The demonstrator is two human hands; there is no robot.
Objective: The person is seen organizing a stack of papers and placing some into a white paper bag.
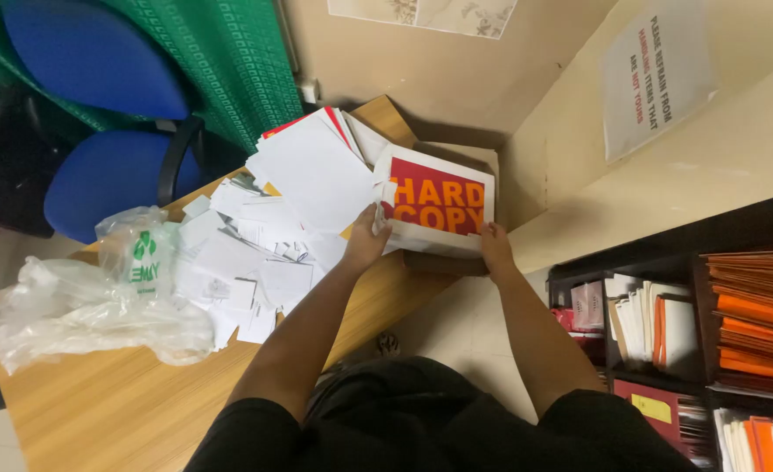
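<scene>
The scene is viewed from one head-worn camera, aimed steeply down and forward, close over the surface [98, 411] edge toward the wall corner.

Left hand [366, 241] and right hand [495, 246] grip a red-and-white paper stack [436, 208] above the wooden table [115, 398].

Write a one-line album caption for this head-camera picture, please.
Left hand and right hand grip a red-and-white box beside loose papers and plastic bags on a wooden table.
</scene>
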